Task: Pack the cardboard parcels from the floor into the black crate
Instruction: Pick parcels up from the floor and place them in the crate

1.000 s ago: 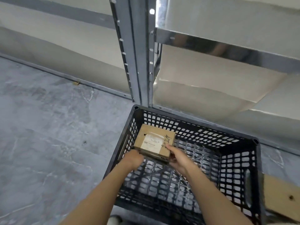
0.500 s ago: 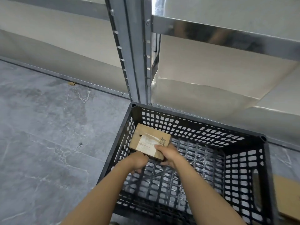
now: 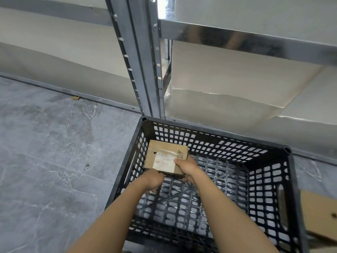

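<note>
Parcel (image 3: 165,157): inside the black crate (image 3: 290,181), in its far-left corner, label side up
Long axis: runs along the crate's left wall, far end tipped slightly higher
Left hand (image 3: 152,180): at the parcel's near edge, fingers curled under it, gripping
Right hand (image 3: 187,168): closed round the near-right corner, thumb on the label
Second cardboard piece (image 3: 319,214): on the floor, right of the crate

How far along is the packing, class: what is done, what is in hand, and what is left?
Done: nothing is fully packed yet; the rest of the black crate shows only bare mesh. In hand: the left hand and right hand hold one labelled cardboard parcel low in the crate's far left corner. Left: letting go, then the cardboard piece on the floor beside the crate.
</note>
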